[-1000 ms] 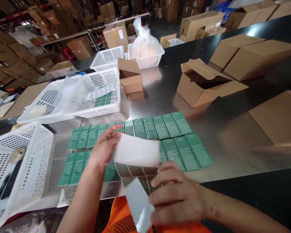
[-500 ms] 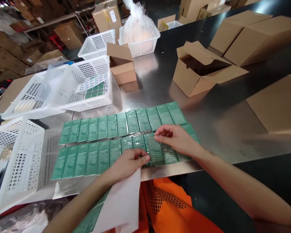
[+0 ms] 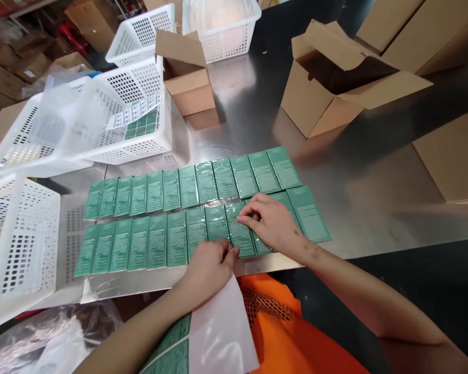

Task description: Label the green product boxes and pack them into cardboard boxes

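Two rows of flat green boxes (image 3: pixel 176 241), glossy as if film-wrapped, lie side by side along the table's front edge. My left hand (image 3: pixel 210 267) is closed, thumb against fingers, at the front edge of the lower row. From it hangs a white sheet (image 3: pixel 222 327), its top pinched in my fingers. Beside that sheet, partly under my left forearm, shows a green gridded piece (image 3: pixel 171 345). My right hand (image 3: pixel 271 221) hovers over or touches the lower row, right of my left, thumb and fingertips pressed together. Whatever it pinches is too small to make out.
White perforated baskets (image 3: pixel 128 153) stand at left, one holding printed sheets (image 3: pixel 140 124) and green pieces. A small open carton (image 3: pixel 191 93) is behind the rows. A larger open carton (image 3: pixel 308 101) and closed cartons (image 3: pixel 460 156) stand at right on the metal table (image 3: pixel 249 124).
The view has shifted, so the table things sit higher in the picture. My right hand has moved slightly left, nearer my left hand. My left hand still grips the white sheet.
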`<state>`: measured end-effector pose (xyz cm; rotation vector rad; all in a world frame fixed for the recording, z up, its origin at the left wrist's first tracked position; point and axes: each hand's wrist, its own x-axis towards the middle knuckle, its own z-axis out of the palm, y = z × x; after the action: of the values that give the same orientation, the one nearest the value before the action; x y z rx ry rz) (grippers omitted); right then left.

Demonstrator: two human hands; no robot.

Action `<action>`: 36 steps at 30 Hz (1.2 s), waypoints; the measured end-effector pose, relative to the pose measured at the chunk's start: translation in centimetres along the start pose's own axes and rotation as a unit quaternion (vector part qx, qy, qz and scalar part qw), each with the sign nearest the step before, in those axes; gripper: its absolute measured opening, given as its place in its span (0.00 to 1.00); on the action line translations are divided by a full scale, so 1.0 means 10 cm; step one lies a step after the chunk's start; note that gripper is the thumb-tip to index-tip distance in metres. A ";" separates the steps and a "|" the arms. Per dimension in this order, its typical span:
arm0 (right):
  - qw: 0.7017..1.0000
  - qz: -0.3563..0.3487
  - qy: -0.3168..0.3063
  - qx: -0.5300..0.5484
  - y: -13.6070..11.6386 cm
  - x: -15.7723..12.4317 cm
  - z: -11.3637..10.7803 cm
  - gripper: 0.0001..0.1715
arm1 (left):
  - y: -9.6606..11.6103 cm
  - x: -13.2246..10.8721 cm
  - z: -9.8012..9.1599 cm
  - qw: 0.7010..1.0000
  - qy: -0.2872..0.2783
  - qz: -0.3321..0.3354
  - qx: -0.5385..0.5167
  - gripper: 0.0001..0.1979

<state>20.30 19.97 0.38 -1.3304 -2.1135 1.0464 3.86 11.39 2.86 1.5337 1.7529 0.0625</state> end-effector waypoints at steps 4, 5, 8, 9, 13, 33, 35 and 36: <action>1.000 0.000 0.001 -0.012 0.02 0.01 0.01 0.05 | 0.03 0.01 0.00 1.000 -0.002 0.003 0.020 0.15; 1.000 -0.001 0.002 -0.014 0.02 0.00 0.02 0.05 | 0.03 0.01 0.00 1.000 -0.001 0.001 0.025 0.15; 1.000 -0.010 0.005 -0.024 0.04 -0.02 0.04 0.05 | 0.07 0.02 -0.01 0.999 -0.001 -0.004 0.040 0.15; 0.999 -0.014 0.006 -0.029 0.04 -0.03 0.05 0.05 | 0.08 0.03 -0.02 0.999 -0.001 -0.004 0.046 0.15; 0.998 -0.014 0.020 -0.053 0.02 -0.05 0.07 0.06 | 0.12 0.06 -0.05 0.997 -0.022 0.003 0.080 0.16; 0.956 0.009 0.177 0.235 -0.50 -0.52 0.24 0.58 | 0.44 0.79 -1.09 0.852 0.520 0.041 -0.032 0.10; 0.951 0.032 0.134 0.275 -0.43 -0.40 0.31 0.54 | 0.44 0.91 -1.10 0.859 0.505 0.051 -0.071 0.10; 0.947 0.036 0.119 0.297 -0.38 -0.35 0.32 0.50 | 0.42 0.94 -1.11 0.863 0.491 0.059 -0.102 0.10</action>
<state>17.48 14.71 1.49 -1.1581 -1.4187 1.3373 1.28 25.53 7.79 1.5442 2.2748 1.2454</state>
